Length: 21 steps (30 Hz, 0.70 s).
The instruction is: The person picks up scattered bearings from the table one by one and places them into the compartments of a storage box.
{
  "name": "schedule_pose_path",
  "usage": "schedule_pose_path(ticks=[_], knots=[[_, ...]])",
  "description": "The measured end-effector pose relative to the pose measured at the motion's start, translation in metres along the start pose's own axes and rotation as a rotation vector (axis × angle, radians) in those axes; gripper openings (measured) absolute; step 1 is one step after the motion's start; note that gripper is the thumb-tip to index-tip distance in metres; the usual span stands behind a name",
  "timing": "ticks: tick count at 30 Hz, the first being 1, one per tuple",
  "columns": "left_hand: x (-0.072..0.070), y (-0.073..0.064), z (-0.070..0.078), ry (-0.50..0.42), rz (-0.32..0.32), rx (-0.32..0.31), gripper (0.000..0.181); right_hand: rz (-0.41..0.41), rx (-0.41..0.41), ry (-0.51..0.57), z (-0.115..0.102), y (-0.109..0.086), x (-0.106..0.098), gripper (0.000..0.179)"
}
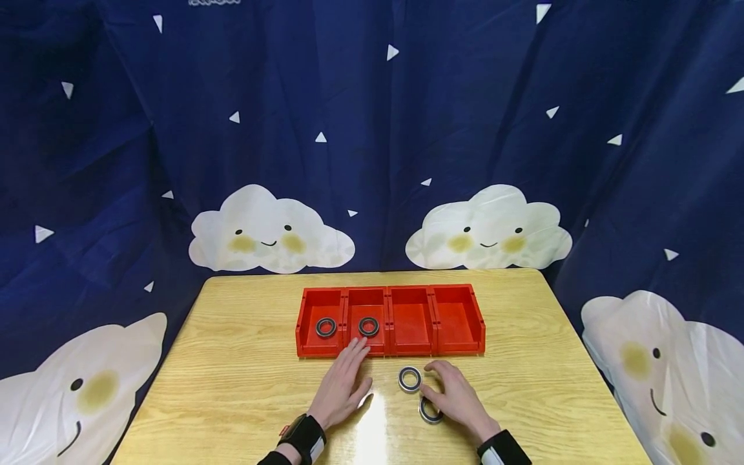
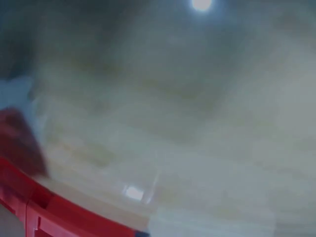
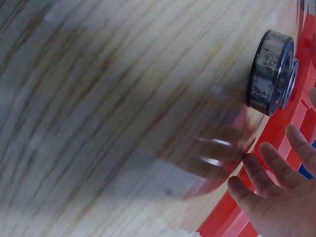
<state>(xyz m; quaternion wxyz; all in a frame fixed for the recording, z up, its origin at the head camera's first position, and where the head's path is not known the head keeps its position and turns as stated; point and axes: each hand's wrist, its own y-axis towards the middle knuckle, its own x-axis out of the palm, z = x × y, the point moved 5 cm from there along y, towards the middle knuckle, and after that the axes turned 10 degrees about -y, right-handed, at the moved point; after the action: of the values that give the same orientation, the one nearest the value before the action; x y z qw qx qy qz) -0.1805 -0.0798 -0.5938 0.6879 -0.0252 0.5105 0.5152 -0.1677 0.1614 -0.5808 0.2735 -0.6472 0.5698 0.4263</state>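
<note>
Past the left hand (image 1: 344, 386) and the right hand (image 1: 457, 395), we see a dark blue cloth (image 1: 360, 84) hanging in soft folds behind the counter (image 1: 244, 336) and down both its sides. Small white triangles (image 1: 392, 52) dot it. Straight beyond the hands we find two smiling clouds with yellow cheeks, a left cloud (image 1: 267, 226) and a right cloud (image 1: 488, 219). Well out to the left of the left hand we spot a tilted cloud (image 1: 87, 387), and well out to the right of the right hand, another cloud (image 1: 668, 361). Beneath the hands, the counter shows us pale wood grain and rounded far corners; between them, a white glare (image 1: 372, 426) streaks its glossy top.
</note>
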Motion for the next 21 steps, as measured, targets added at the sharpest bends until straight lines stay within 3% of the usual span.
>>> schedule_pose_path(ticks=[6, 11, 21], knots=[[0.006, -0.018, -0.003, -0.005, -0.095, -0.039, 0.067, 0.018, -0.047, -0.053, -0.006, 0.003, 0.002, 0.033], [0.009, -0.024, -0.004, 0.011, -0.162, -0.066, 0.069, 0.012, -0.098, -0.094, -0.015, 0.008, 0.006, 0.029], [0.008, -0.022, -0.004, -0.013, -0.151, -0.085, 0.069, 0.032, -0.180, -0.218, -0.024, 0.012, 0.018, 0.032]])
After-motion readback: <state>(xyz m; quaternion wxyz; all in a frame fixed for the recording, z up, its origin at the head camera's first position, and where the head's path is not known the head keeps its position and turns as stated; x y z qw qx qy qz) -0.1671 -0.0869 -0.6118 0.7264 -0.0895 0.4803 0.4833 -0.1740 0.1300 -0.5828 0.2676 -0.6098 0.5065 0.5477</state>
